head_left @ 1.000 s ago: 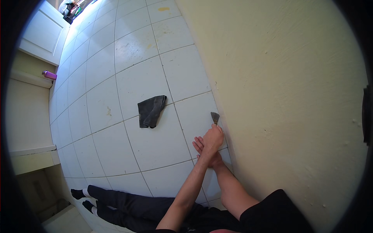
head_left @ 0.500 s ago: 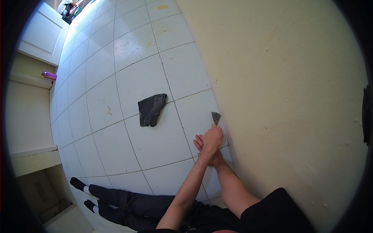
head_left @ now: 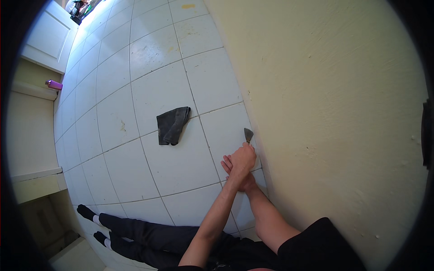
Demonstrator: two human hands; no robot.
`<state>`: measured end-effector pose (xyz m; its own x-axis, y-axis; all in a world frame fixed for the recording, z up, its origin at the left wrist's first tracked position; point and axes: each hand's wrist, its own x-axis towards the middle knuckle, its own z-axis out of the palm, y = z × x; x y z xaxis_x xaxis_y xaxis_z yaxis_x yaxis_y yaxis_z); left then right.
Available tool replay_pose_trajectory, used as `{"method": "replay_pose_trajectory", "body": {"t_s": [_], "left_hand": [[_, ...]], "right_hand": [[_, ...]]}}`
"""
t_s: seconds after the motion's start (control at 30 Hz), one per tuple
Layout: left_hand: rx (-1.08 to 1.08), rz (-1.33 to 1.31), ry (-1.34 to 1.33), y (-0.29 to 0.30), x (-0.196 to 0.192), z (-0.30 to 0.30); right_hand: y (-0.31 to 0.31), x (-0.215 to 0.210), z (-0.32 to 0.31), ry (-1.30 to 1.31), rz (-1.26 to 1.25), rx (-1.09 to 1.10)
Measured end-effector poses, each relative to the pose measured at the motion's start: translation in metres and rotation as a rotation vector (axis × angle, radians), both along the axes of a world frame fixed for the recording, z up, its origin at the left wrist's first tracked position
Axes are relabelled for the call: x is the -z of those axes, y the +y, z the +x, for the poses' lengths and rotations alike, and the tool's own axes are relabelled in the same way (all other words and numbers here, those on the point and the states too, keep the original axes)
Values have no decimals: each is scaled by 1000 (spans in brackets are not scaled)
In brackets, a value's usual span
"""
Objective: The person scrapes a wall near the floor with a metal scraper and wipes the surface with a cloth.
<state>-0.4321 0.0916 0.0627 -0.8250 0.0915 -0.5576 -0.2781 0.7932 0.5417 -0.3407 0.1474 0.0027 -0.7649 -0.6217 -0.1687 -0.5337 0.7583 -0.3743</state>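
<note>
My left hand (head_left: 244, 158) is closed round the handle of a small scraper (head_left: 248, 135), whose flat grey blade points away from me over the floor tiles beside the wall. Under the left wrist lies my right hand (head_left: 227, 165), partly hidden, with its fingers stretched out to the left and apart. The two forearms cross near the wrists. A folded dark grey cloth (head_left: 172, 126) rests on the tiles to the left of both hands.
The cream wall (head_left: 334, 113) rises close on my right. My outstretched legs (head_left: 144, 232) lie across the near floor. A purple bottle (head_left: 54, 85) and a white door (head_left: 49, 36) are at far left. Another person (head_left: 77, 8) is at the far end. Stains mark some tiles.
The whole view has shifted slightly, so floor and cloth appear a little further left. The scraper blade has turned slightly; the grip and crossed arms are otherwise the same.
</note>
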Motion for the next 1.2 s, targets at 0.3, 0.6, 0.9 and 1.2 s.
{"method": "replay_pose_trajectory", "body": {"t_s": [0.3,0.6,0.9,1.2], "left_hand": [[-64,8,68,-1,7,-16],[-47,-8,10,-2,11,-8],[-129,33,4,0,16,-23],[-85,52,16,-1,17,-10]], "right_hand": [[-3,-3,-2,-11,-115,43],[-4,-9,0,30,-103,42],[-4,-11,-3,59,-99,13],[-2,-9,-3,2,-208,49]]}}
